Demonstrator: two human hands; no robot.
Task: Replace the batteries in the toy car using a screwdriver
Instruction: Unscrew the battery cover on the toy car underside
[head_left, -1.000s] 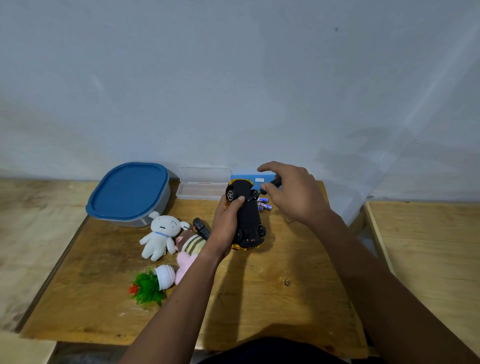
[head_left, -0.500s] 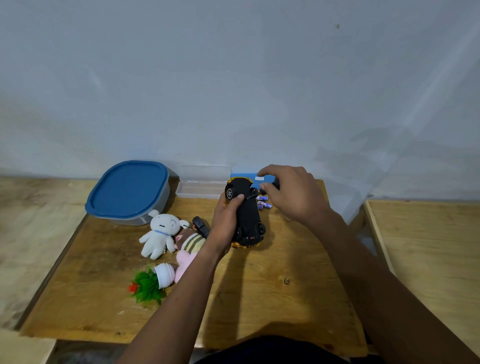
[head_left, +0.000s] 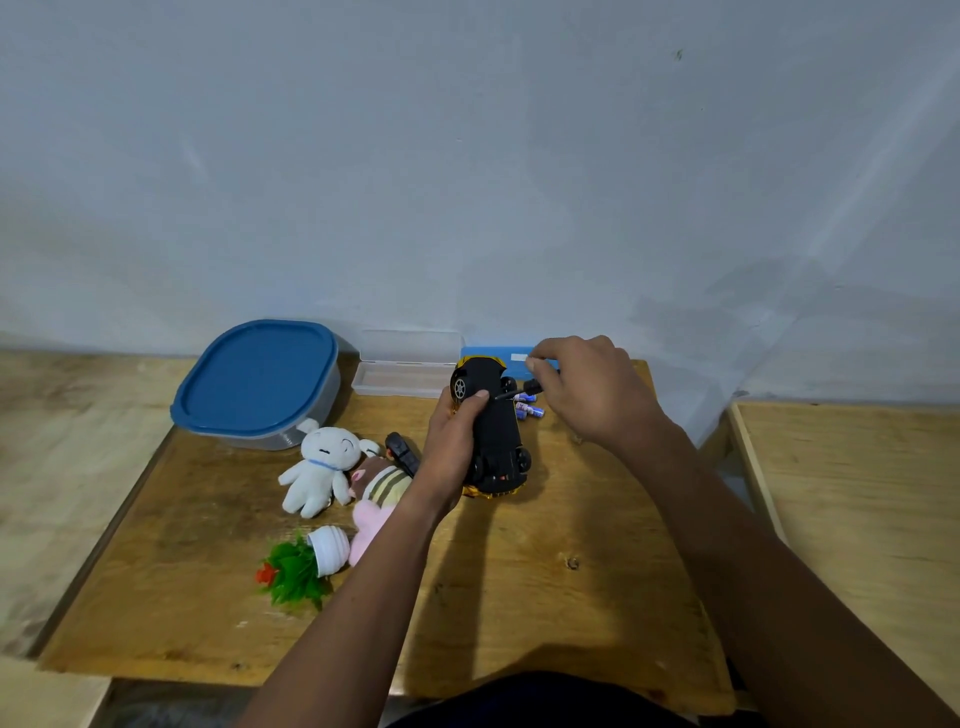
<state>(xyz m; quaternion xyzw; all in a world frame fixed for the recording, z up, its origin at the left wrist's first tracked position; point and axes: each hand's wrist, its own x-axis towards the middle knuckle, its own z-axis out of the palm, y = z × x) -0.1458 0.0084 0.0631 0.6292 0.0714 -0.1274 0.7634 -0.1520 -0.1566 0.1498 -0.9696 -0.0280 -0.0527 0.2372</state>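
The toy car (head_left: 496, 426) lies upside down on the wooden table (head_left: 545, 597), black underside up, yellow body showing at both ends. My left hand (head_left: 451, 441) grips its left side, thumb on the underside near the far wheel. My right hand (head_left: 592, 389) pinches a small black-handled screwdriver (head_left: 519, 391), whose tip touches the car's underside at the far end. A few small batteries (head_left: 531, 406) lie on the table just right of the car, partly hidden by my right hand.
A blue-lidded container (head_left: 257, 382) stands at the back left. A clear open case (head_left: 402, 371) and a blue box (head_left: 511, 356) sit against the wall. A white plush (head_left: 319, 467), a pink plush (head_left: 376, 493), a black part (head_left: 401, 451) and a toppled potted plant (head_left: 306, 564) lie left of my arm.
Both hands and the car stay nearly in place. My right hand's fingers have shifted slightly on the screwdriver handle.
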